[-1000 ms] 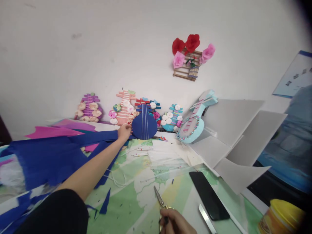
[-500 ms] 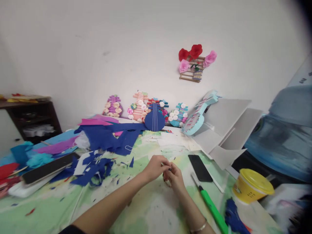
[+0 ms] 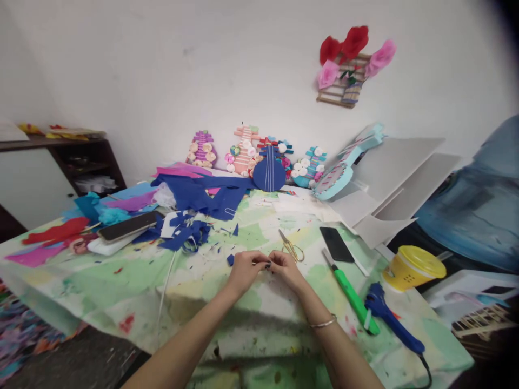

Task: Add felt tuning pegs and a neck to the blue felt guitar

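My left hand (image 3: 245, 272) and my right hand (image 3: 287, 269) meet above the near part of the table, thumbs and fingertips pinched together. Between the fingertips is something tiny and dark that I cannot make out. Just beyond my right hand lie gold-handled scissors (image 3: 291, 247). A small dark blue scrap (image 3: 231, 260) rests beside my left hand. Farther back, a dark blue lute-shaped craft piece (image 3: 269, 174) with white strings leans upright.
Blue offcuts (image 3: 188, 235) and a phone (image 3: 130, 226) are on the left. To the right lie another phone (image 3: 336, 244), a green-handled cutter (image 3: 352, 300), a blue glue gun (image 3: 393, 319) and a yellow tub (image 3: 413, 268). Grey boards (image 3: 399, 178) lean behind.
The view has tipped downward, showing more of the table's front. My hands have lowered toward the table edge, still pinched together. The scissors now show clearly on the cloth.
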The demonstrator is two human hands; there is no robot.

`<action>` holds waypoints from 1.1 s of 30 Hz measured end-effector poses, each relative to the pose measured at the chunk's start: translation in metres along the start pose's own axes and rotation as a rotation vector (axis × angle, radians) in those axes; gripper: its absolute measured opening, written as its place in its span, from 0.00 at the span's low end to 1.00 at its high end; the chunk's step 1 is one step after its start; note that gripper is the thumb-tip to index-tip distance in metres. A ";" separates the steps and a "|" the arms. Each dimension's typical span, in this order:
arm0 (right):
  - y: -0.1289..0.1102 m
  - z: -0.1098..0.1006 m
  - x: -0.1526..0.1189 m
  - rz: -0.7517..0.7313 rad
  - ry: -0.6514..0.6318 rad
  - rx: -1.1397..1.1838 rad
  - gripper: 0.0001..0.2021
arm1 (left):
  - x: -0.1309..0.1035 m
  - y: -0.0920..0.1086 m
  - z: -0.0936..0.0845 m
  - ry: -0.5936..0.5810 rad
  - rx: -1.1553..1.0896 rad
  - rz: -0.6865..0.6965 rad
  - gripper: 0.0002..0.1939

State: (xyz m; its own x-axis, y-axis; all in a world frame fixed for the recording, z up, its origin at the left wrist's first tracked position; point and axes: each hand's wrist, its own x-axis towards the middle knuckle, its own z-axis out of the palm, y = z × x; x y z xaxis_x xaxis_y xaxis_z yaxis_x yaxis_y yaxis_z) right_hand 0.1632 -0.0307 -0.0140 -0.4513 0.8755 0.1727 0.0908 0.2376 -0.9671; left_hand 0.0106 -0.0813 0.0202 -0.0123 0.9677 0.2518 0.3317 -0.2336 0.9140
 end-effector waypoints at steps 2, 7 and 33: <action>0.000 0.003 -0.007 -0.009 0.022 -0.045 0.17 | -0.007 -0.001 -0.001 -0.022 0.023 0.005 0.06; -0.002 0.008 -0.024 -0.011 0.029 -0.150 0.15 | -0.020 -0.001 -0.005 -0.105 -0.016 -0.049 0.05; 0.007 0.016 -0.021 0.021 0.282 -0.322 0.14 | 0.052 -0.012 0.002 -0.418 -0.071 -0.263 0.08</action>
State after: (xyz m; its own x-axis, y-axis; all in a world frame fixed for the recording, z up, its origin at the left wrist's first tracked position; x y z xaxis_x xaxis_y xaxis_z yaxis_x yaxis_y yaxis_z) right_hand 0.1590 -0.0545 -0.0276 -0.1905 0.9516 0.2412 0.3902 0.2988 -0.8709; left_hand 0.0077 -0.0277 0.0221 0.2972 0.9465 -0.1255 0.3027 0.0312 0.9526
